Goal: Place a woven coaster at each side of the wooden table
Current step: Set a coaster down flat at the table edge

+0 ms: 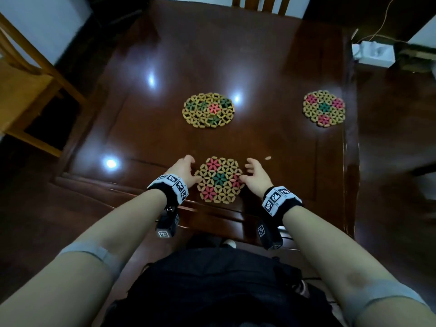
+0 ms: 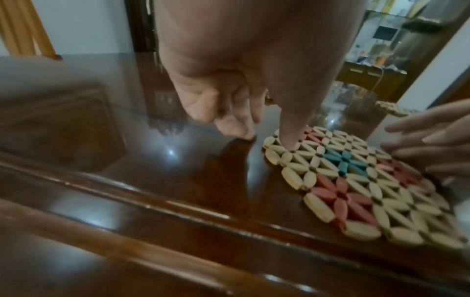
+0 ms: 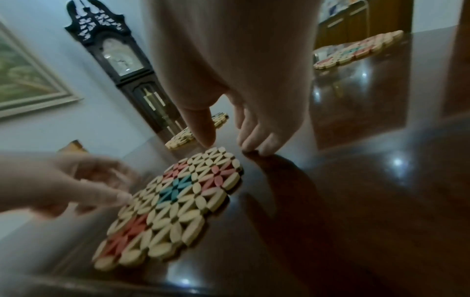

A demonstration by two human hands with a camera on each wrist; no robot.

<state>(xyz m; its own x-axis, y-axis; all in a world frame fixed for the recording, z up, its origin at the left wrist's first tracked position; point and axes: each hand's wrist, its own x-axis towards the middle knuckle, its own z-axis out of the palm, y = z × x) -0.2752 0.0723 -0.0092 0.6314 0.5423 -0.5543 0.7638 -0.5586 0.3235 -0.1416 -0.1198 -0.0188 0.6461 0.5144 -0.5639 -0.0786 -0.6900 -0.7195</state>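
Woven, the near coaster (image 1: 220,180) lay flat at the table's (image 1: 271,67) 6 o'clock edge. Left hand (image 1: 182,169) flanked it at 9 o'clock, thumb pressed on its rim; right hand (image 1: 255,176) at 3 o'clock, fingers relaxed, grasping nothing. A second coaster (image 1: 324,108) sat at 3 o'clock, a stack (image 1: 208,110) at centre.

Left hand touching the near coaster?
Touching. Left wrist view shows the left hand with its thumb tip pressed on the near coaster at its edge.
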